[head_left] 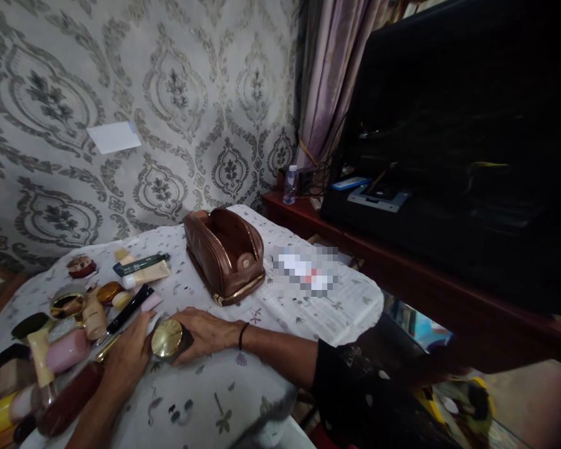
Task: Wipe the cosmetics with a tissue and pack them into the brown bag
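Observation:
My right hand (201, 335) is wrapped round the side of a container with a round gold lid (167, 338), close above the patterned cloth. Just to its left, my left hand (127, 355) has its fingertips near the container; whether it grips anything is hidden. Beyond my hands stands a brown leather bag (224, 255), unzipped and gaping at the top. Cosmetics lie to the left: a black tube (129, 307), a pink bottle (68, 350), a cream tube (147, 273) and a dark red case (70, 399) beside my left forearm.
The white patterned cloth (243, 399) covers the table. A blurred patch lies right of the bag. Further back, a clear bottle (290, 186) stands on a red-brown cabinet (303, 219) beside a large black screen (458, 162). Patterned wallpaper rises behind.

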